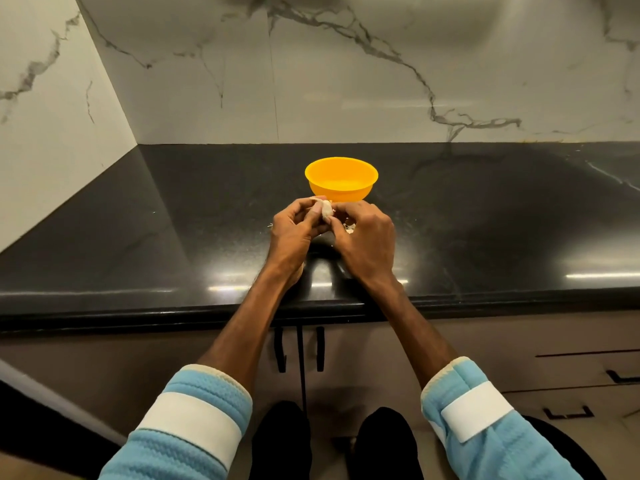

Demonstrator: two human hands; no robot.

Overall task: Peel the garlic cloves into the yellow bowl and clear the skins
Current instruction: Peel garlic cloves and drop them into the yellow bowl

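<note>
A: Hands, status?
B: Both busy. L hand [294, 226] is curled round a garlic clove [326, 209]. R hand [367, 237] pinches the same clove from the other side w/ its fingertips. Clove's up off the counter, btwn the two hands.
A: Bowl?
B: The yellow bowl [346, 195] is upright just beyond the hands. Clove overlaps its near wall from this angle; touching or not, can't tell.
A: Anything in it?
B: Can't tell. Near wall hides part of the floor.
A: Skins?
B: A few pale skin bits [350, 227] lie on the counter by the R hand's fingers, mostly covered by that hand.
A: What else is hard to see?
B: Palms and finger undersides. How much skin is on the clove is unclear too. Both sleeves are cut off at the bottom edge.
A: Sleeves?
B: L sleeve [194, 455] & R sleeve [498, 455]: light blue, textured, a plain white band on each.
A: Surface, room?
B: Glossy black stone countertop [138, 237], w/ light streaks reflecting nr its front edge, either side of the wrists. White marble-look wall [346, 81] w/ grey veins beyond the bowl, and a corner wall [52, 116] far left of the L hand. Under the counter, beige cabinet doors [225, 344] w/ two black handles [280, 349] btwn the forearms, and drawers [571, 372] right of the R arm. Dark shoes [280, 441] show btwn the sleeves.
</note>
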